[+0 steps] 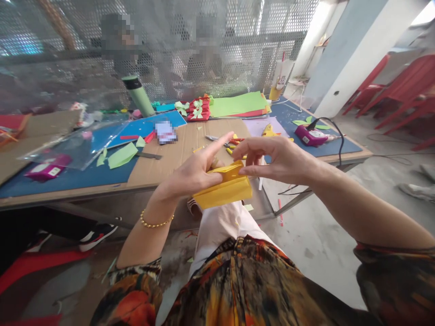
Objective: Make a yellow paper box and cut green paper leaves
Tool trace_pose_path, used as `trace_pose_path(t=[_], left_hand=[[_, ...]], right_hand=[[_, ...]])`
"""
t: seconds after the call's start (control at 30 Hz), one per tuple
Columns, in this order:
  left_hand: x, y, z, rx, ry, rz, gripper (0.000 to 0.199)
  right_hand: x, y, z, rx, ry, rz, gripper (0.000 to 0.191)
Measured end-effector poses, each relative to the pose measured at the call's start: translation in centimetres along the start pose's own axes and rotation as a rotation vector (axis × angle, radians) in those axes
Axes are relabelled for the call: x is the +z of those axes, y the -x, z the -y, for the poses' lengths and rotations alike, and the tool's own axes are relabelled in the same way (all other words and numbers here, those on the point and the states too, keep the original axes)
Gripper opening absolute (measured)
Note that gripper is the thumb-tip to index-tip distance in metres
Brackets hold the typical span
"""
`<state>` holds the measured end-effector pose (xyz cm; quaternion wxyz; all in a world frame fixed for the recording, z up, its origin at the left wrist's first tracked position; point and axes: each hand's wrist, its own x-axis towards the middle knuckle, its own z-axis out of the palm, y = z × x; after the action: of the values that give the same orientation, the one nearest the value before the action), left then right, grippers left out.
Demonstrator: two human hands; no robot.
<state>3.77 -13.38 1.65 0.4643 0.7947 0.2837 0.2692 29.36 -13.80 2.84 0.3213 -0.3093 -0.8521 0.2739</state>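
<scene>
A folded piece of yellow paper (224, 192) is held above my lap, in front of the table edge. My left hand (199, 170) grips it from the left, thumb over the near layer and index finger stretched out past it. At its upper right edge, the bent fingers and thumb of my right hand (273, 156) pinch the paper; the exact contact is partly hidden. Behind the hands, scissors and pliers with yellow and red handles (234, 147) lie on brown cardboard (149, 165).
Green paper sheets (238, 105), a red bundle with pale green bows (199, 108), a green bottle (140, 97) and a phone (165, 131) are on the table. Purple boxes (311, 135) sit at both sides; the right one has a black cable. A drink cup (280, 79) stands at the back right.
</scene>
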Motion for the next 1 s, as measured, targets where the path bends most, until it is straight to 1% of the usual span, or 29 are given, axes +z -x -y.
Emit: trace_pose_path(t=[0.13,0.33,0.5,0.7,0.8,0.9,1.0], left_hand=[[0.1,-0.3,-0.3,-0.009,-0.123,-0.020,0.103],[0.3,-1.0,-0.4,0.028,-0.251,-0.024,0.097],[0.3,-1.4,-0.2,0.060,-0.252,-0.030,0.099],[0.8,-1.5,-0.7,0.103,-0.232,-0.068,0.098],[1.0,-1.6,-0.8,0.116,-0.218,-0.068,0.097],[0.9,-1.6,-0.8,0.101,-0.227,-0.064,0.098],[0.5,-1.4,-0.6,0.086,-0.219,-0.065,0.097]], right_hand=[[-0.5,-0.2,0.2,-0.075,0.086,0.026,0.016],[-0.5,-0.5,0.3,-0.071,0.237,0.096,0.010],[-0.7,-0.7,0.6,-0.013,0.271,0.135,0.008],[-0.8,-1.1,1.4,0.049,0.317,0.167,0.008],[-0.7,-1.2,1.7,0.077,0.350,0.175,0.008],[-0.7,-1.2,1.7,0.075,0.352,0.179,0.007],[-1.2,-1.3,1.7,0.045,0.310,0.173,0.003]])
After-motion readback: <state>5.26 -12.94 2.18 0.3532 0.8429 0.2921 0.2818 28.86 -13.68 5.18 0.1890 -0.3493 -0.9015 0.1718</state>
